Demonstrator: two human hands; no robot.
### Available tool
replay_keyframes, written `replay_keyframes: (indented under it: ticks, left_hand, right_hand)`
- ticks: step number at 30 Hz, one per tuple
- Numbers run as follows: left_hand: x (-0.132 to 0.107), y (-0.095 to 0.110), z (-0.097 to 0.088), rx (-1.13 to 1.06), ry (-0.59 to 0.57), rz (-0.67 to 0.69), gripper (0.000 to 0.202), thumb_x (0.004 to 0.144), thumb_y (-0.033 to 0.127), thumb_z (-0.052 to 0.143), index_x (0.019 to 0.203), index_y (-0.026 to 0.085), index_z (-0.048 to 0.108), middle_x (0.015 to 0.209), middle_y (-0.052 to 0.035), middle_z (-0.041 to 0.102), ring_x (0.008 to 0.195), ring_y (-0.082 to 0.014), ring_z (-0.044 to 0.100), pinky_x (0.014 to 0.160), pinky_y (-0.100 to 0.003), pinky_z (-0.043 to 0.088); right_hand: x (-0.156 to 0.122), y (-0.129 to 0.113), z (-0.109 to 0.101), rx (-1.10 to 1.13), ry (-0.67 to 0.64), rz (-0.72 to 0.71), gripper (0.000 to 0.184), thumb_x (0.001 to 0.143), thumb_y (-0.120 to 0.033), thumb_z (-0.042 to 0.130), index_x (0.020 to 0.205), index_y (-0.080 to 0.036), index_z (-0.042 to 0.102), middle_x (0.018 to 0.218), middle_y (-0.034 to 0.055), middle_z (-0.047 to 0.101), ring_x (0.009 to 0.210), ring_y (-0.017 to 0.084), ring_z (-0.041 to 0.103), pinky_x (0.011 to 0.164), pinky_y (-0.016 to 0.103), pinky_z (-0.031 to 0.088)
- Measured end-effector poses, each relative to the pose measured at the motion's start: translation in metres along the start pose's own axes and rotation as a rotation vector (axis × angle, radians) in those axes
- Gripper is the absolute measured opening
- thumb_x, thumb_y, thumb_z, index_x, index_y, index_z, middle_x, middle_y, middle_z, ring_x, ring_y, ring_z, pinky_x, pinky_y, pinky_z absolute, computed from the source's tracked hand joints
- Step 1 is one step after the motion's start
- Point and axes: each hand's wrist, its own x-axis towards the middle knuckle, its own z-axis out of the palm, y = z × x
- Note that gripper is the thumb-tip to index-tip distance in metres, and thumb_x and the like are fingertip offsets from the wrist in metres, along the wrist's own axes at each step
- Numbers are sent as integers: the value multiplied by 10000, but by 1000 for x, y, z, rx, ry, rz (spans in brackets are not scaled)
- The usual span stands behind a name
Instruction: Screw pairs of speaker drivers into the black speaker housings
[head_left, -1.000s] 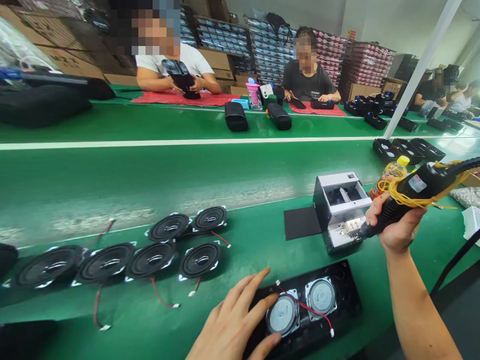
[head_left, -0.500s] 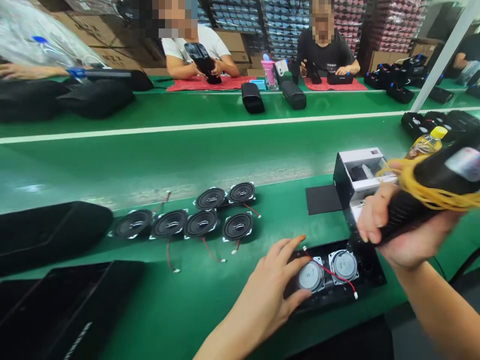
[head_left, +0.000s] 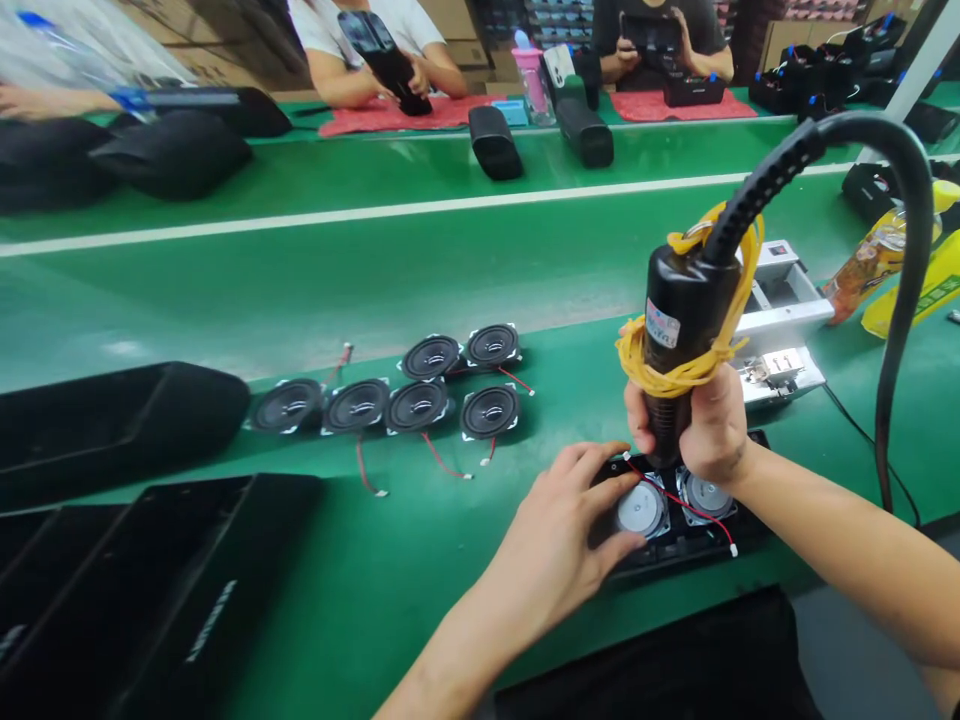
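My right hand (head_left: 712,420) is wrapped round an upright black electric screwdriver (head_left: 690,285), which has yellow bands about it and a thick cable from its top. Its lower end is over the far side of a black speaker housing (head_left: 675,552); the tip is hidden. My left hand (head_left: 570,520) grips the housing's left end, fingers and thumb curved around a silver-backed speaker (head_left: 641,508). To its right sits a second silver-backed speaker (head_left: 706,495), partly under my right hand. A red wire (head_left: 694,513) with white plugs lies across both.
Several loose speakers (head_left: 418,404) with red wires lie face up at the middle left. Black cases (head_left: 187,590) stand at the left. A white machine (head_left: 780,375) and a bottle (head_left: 862,265) are at the right. Across the green bench, co-workers' hands (head_left: 416,80) handle black units.
My right hand has brought the screwdriver left and down, from tilted at the right to upright over the housing. My left hand keeps its place on the housing. The view has shifted downward.
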Motion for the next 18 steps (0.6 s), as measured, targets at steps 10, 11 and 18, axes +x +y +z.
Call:
replay_keyframes:
  ticks: [10, 11, 18]
  left_hand:
    - [-3, 2, 0, -9, -8, 0, 507, 945, 329, 917, 1436, 276, 804, 1519, -126, 725, 1359, -347, 666, 1151, -580, 658]
    - [-3, 1, 1, -8, -7, 1, 508, 944, 331, 920, 1435, 275, 804, 1518, -126, 726, 1356, -347, 665, 1150, -581, 658]
    - [-2, 0, 2, -6, -11, 3, 540, 946, 328, 901, 1472, 294, 786, 1522, -127, 719, 1353, -355, 663, 1133, -576, 661]
  right_hand:
    - [-1, 3, 0, -40, -7, 7, 719, 1038, -875, 566, 786, -203, 618, 585, -27, 559, 436, 101, 539, 430, 226, 452]
    - [0, 3, 1, -43, -4, 12, 726, 1026, -890, 567, 788, -205, 616, 583, -28, 557, 429, 101, 533, 423, 227, 449]
    - [-1, 1, 2, -74, -84, 87, 743, 964, -965, 557, 792, -242, 575, 587, -19, 587, 445, 126, 552, 436, 267, 462]
